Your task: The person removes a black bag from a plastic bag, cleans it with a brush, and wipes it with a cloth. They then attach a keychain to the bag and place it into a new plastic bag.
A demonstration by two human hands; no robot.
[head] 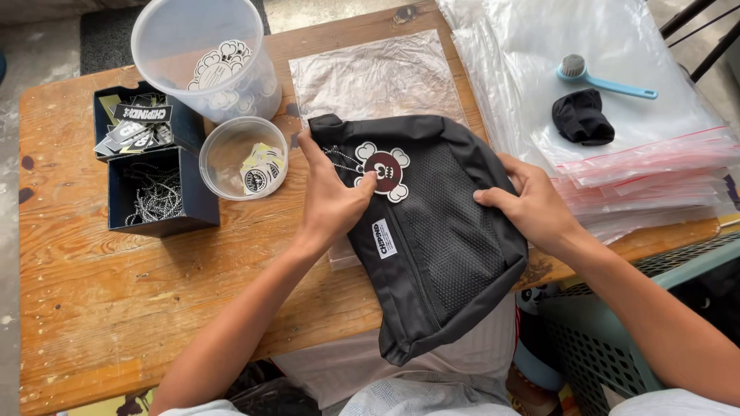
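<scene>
A black fabric bag (pixel 439 239) with a mesh front panel lies across the near edge of the wooden table (pixel 100 277). A cartoon-face charm (pixel 389 166) on a thin ball chain hangs near its top. My left hand (pixel 331 200) rests on the bag's left side, thumb touching the charm. Gripping the bag's right edge is my right hand (pixel 532 204). A clear plastic bag (pixel 370 77) lies flat under the black bag's top.
Two clear tubs (pixel 204 54) (pixel 243 158) hold stickers and charms. Black boxes (pixel 158 192) at the left hold ball chains and tags. A stack of clear zip bags (pixel 640 154) at the right carries a blue brush (pixel 605 81) and a black cloth (pixel 582 115). A green crate (pixel 609 347) stands below.
</scene>
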